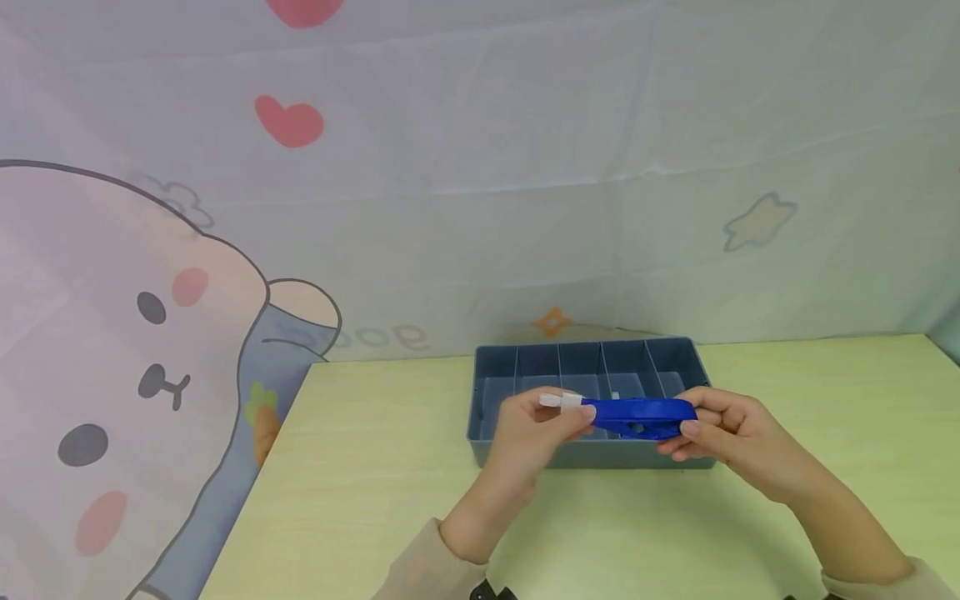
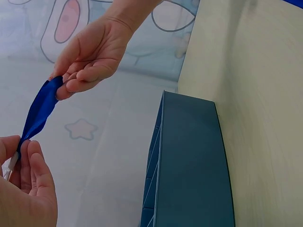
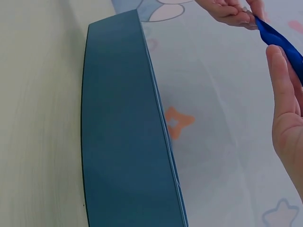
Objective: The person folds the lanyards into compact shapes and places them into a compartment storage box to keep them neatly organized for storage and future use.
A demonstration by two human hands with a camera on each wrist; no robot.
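The left hand [image 1: 521, 435] has its grip narrowed to a pinch, thumb and fingers pressed together where the white tip [image 1: 562, 401] joins the 9 o'clock end of the blue object [image 1: 641, 410]. The right hand [image 1: 742, 435] pinches the 3 o'clock end, its grip parted only by the object's thickness. Smooth, long and slightly curved, this object is raised above the box [image 1: 600, 455], a slate-blue, hard-walled rectangle with narrow compartments, standing on the pale, faintly grained worktop [image 1: 375, 467]. The left forearm [image 1: 476, 517] slants in from 7 o'clock, the right forearm [image 1: 843, 517] from 4 o'clock.
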